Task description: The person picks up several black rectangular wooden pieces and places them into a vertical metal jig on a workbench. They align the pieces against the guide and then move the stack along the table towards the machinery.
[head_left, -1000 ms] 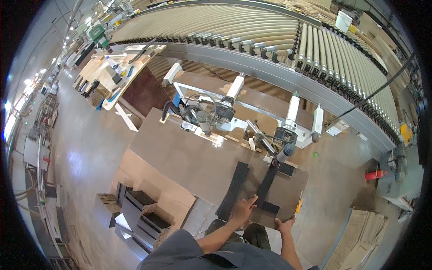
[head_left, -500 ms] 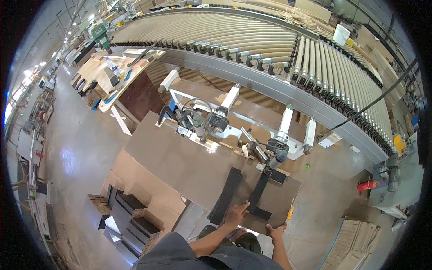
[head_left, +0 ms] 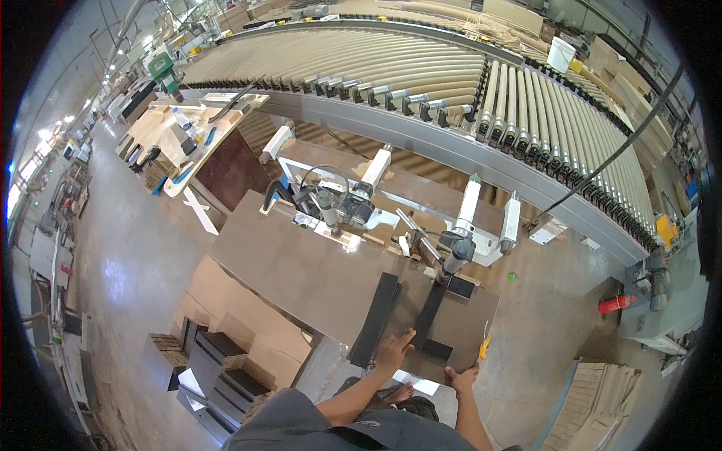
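A long black strip [head_left: 430,310] lies on the brown tabletop [head_left: 301,278], its far end beneath the head of a drill-like machine [head_left: 455,259]. My left hand [head_left: 392,353] rests beside the strip's near end, its fingers stretched and the fingertips at the strip's edge. Just right of there sits a short black piece [head_left: 437,349]. Several more black strips lie side by side as a row [head_left: 374,322] left of my left hand. At the near edge of the table my right hand [head_left: 461,378] is spread, holding nothing visible. Another short black piece [head_left: 460,286] lies beyond, by the machine.
A yellow-handled tool [head_left: 484,347] lies at the table's right edge. A second machine head [head_left: 329,210] stands farther left. Dark boards [head_left: 222,376] are stacked on cardboard at lower left. Beyond runs a long roller conveyor [head_left: 361,56]; a red fire extinguisher [head_left: 617,304] stands right.
The whole view has shifted slightly. My left hand has slid a little along the strip's near end; my right hand keeps its place at the table edge.
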Available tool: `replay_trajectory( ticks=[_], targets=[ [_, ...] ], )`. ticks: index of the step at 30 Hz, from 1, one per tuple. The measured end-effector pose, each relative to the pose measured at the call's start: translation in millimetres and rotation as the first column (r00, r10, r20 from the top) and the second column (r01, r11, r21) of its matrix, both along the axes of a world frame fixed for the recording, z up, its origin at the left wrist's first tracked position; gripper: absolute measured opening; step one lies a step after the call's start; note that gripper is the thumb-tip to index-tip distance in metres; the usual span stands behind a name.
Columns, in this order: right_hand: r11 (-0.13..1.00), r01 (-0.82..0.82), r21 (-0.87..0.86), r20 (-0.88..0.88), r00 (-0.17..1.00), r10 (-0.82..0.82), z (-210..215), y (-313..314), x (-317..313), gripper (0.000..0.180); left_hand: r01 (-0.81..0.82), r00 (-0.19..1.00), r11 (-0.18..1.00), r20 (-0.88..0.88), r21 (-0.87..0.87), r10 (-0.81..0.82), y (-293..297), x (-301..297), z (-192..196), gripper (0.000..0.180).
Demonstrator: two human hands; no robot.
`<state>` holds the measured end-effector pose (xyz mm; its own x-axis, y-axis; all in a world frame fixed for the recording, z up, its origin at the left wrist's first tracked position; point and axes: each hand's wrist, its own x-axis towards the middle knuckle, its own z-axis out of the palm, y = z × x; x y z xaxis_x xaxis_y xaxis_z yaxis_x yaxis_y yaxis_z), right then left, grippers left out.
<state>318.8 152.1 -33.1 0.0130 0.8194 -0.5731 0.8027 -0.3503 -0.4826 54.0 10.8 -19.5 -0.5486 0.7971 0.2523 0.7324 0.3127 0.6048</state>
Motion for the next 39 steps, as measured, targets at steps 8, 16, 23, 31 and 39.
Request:
replay_trajectory(
  ticks=[8, 16, 23, 31, 39],
  targets=[
    [0.998, -0.049, 0.034, 0.016, 0.999, 0.049, -10.7, -8.6, 12.4, 0.148, -0.002, 1.0, 1.0, -0.011, 0.01, 0.002, -10.6, 7.6, 3.0, 0.057],
    [0.999, -0.04, -0.035, 0.035, 0.999, 0.041, -8.3, -23.7, 21.7, 0.153, -0.017, 1.0, 0.999, 0.024, 0.032, 0.017, -34.3, 22.1, 15.0, 0.054],
    [0.999, -0.043, -0.021, 0.072, 0.996, 0.044, -24.1, -25.3, 27.4, 0.155, -0.038, 0.996, 0.995, 0.079, -0.089, 0.045, -18.6, 35.6, 33.2, 0.074],
    [0.994, -0.098, 0.055, 0.046, 0.994, 0.095, -44.4, -14.8, 44.0, 0.165, -0.238, 0.97, 0.926, -0.033, -0.294, 0.239, 27.9, 47.9, 67.7, 0.054],
    [0.992, -0.104, 0.067, 0.074, 0.992, 0.099, -26.9, -28.5, 26.9, 0.153, -0.278, 0.953, 0.907, 0.025, -0.317, 0.301, 44.4, 41.2, 59.9, 0.055]
  ],
)
